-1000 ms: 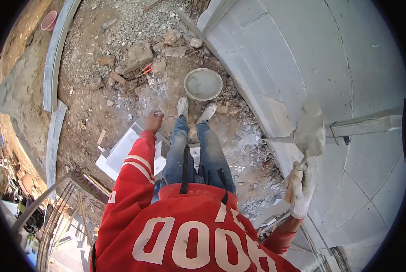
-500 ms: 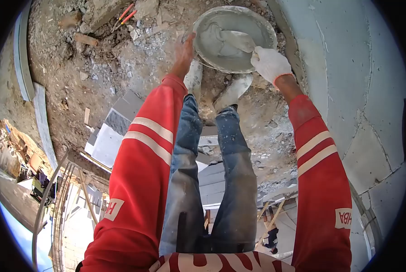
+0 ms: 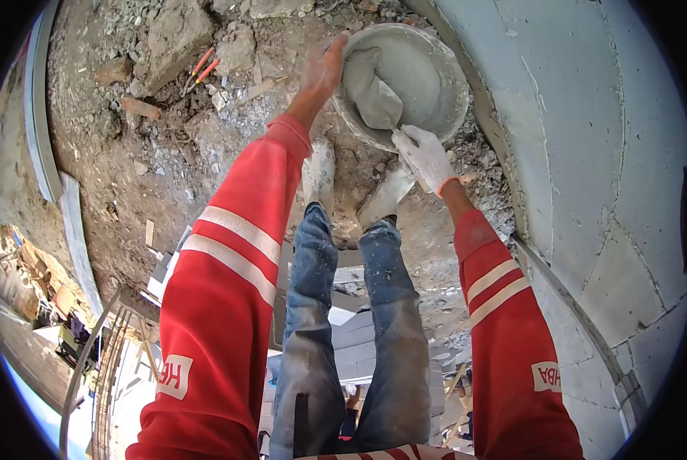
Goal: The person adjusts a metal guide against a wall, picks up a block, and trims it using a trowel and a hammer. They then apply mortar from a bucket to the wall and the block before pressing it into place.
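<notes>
A round basin (image 3: 457, 115) of wet grey mortar (image 3: 420, 73) rests on the ground beyond my boots, tilted a little. My bare left hand (image 3: 326, 67) is at the basin's left rim, its fingers partly hidden against the edge. My right hand (image 3: 423, 153), in a white glove, is closed round the handle of a trowel (image 3: 378, 100). The trowel's blade lies in the left part of the basin, with mortar on and around it.
A grey panelled wall (image 3: 573, 138) runs along the right side. Pliers with red handles (image 3: 203, 67) lie among rubble and broken bricks (image 3: 140, 107) at the upper left. Metal strips (image 3: 40, 115) stand at the far left.
My gloved right hand has moved left and nearer to me, and the trowel blade has swung to the basin's left side. The basin now looks more tilted.
</notes>
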Demonstrator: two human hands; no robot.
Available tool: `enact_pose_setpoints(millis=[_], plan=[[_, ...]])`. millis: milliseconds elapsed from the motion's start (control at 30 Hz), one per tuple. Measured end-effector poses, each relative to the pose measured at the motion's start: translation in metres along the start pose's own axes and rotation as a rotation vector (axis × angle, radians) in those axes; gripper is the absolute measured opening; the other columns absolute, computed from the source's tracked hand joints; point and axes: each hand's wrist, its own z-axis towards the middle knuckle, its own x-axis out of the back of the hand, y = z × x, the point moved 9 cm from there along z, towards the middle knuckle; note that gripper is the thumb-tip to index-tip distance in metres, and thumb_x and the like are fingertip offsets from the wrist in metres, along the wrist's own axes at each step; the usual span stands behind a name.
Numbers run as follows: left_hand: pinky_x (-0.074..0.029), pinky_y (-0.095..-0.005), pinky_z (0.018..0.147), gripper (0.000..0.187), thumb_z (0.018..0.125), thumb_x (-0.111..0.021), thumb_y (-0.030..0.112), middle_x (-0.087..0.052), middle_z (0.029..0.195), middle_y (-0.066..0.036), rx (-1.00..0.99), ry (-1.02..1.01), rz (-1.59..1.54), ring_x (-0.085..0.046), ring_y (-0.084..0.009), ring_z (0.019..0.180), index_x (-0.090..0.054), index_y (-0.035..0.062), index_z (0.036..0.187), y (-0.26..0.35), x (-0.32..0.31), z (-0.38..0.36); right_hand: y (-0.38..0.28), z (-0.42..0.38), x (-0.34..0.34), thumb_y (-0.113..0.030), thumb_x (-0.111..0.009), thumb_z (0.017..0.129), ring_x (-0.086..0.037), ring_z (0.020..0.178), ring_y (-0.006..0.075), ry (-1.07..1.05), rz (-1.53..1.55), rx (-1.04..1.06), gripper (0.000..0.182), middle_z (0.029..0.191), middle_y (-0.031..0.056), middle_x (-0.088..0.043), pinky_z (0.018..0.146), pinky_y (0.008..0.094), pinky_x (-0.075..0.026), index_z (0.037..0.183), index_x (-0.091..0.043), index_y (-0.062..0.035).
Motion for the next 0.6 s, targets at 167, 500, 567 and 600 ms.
enact_pose_setpoints(millis=[167,500,567,600], plan=[[-0.037,-0.0428,0.105,0.084,0.09,-0.043,0.068,-0.056,0.136,-0.023,-0.117,-0.234,0.245,-0.056,-0.0339,0.115,-0.049,0.0034,0.144,0.021,-0.01,0.081,-0.02,0.003,-0.004,-0.026,-0.062,0.097,-0.047,0.053,0.0065,0.139,0.142,0.032,0.024,0.069,-0.0025,-0.052,0.047,0.0266,-0.039,0.098,-0.066,-0.0032],[-0.038,-0.0416,0.108,0.07,0.098,-0.047,0.056,-0.054,0.138,-0.026,-0.329,0.113,0.06,-0.052,-0.0375,0.125,-0.045,0.0031,0.144,0.025,0.055,0.035,-0.001,-0.029,0.007,-0.017,-0.066,0.095,-0.046,0.052,0.0065,0.136,0.329,0.149,0.015,0.068,-0.0017,-0.054,0.045,0.0262,-0.036,0.097,-0.066,-0.0018],[-0.043,-0.0409,0.102,0.065,0.097,-0.056,0.048,-0.059,0.129,-0.022,-0.243,0.175,-0.013,-0.057,-0.0316,0.119,-0.045,0.0043,0.144,0.026,0.082,-0.025,-0.032,-0.087,0.02,-0.013,-0.063,0.096,-0.047,0.056,0.0047,0.063,0.302,0.135,0.016,0.072,-0.0016,-0.056,0.048,0.0248,-0.039,0.105,-0.066,0.0],[-0.046,-0.041,0.099,0.061,0.098,-0.057,0.044,-0.06,0.125,-0.021,-0.182,0.207,0.085,-0.059,-0.0301,0.115,-0.047,0.0041,0.143,0.011,0.096,-0.05,-0.043,-0.12,0.026,-0.009,-0.061,0.095,-0.047,0.057,0.0045,0.059,0.31,0.16,0.019,0.074,-0.0018,-0.057,0.049,0.0249,-0.039,0.11,-0.066,0.0012]])
